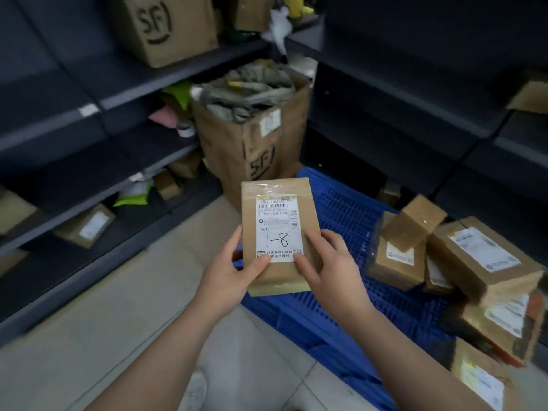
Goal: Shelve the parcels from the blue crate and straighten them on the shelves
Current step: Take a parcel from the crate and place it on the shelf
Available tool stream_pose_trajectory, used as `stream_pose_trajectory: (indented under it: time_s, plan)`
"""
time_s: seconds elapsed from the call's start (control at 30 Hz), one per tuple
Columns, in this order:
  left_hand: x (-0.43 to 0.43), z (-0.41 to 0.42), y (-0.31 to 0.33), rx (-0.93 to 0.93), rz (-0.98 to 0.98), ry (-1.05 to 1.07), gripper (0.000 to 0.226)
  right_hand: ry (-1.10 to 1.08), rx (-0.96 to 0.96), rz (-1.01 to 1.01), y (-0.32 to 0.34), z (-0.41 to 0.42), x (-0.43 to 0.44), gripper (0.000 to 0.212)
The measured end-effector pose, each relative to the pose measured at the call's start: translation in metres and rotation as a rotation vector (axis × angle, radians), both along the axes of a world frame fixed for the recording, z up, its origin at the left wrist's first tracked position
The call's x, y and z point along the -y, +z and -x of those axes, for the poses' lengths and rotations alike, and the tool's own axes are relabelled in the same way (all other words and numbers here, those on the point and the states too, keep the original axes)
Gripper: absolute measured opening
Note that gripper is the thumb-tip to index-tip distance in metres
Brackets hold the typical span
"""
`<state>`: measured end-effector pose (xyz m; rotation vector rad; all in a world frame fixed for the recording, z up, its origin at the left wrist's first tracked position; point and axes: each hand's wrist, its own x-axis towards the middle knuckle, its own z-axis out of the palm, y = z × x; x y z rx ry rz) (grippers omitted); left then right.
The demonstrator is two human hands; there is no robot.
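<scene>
Head view, looking down into a corner between dark shelves [89, 108]. At the upper left of the frame a brown box marked SF [166, 28] stands on a high shelf. Lower left, a small labelled parcel [86, 225] lies on a low shelf, with a green bag [133, 198] just to its right. The floor [118, 307] at lower left is pale tile.

At centre, a tall open SF carton [252, 143] stuffed with grey wrapping stands on the floor in the corner.

Just below it in the frame, the flat brown parcel [310, 209] is held upright in the air over the near edge of the blue crate [341, 203]. Its white label [278, 229] faces the camera with "1-8" written by hand. The left hand [234, 268] grasps the parcel's lower left edge, thumb on the label's corner and fingers behind. The right hand [329, 262] grasps the lower right edge, thumb on the label and forefinger along the side.

Right of the hands, several brown labelled parcels [486, 256] lie heaped on the blue crate, touching one another. At the right edge, a box [530, 96] sits on a shelf.
</scene>
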<state>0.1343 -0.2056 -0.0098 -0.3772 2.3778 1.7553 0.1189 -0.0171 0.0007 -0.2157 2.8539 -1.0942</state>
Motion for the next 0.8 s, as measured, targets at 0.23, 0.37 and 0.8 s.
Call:
stream_pose_trajectory:
  time_s: [0.23, 0.37, 0.8]
  plan:
    - [0.139, -0.008, 0.019, -0.022, 0.053, 0.220, 0.071, 0.267, -0.029, -0.015, 0.017, 0.042, 0.147, 0.050]
    - [0.229, -0.011, 0.015, -0.004, 0.061, 0.274, 0.067, 0.378, -0.029, -0.001, 0.012, 0.061, 0.240, 0.047]
    - [0.433, 0.016, -0.046, 0.131, 0.012, 0.397, 0.078, 0.574, -0.026, -0.113, -0.060, 0.116, 0.462, 0.042]
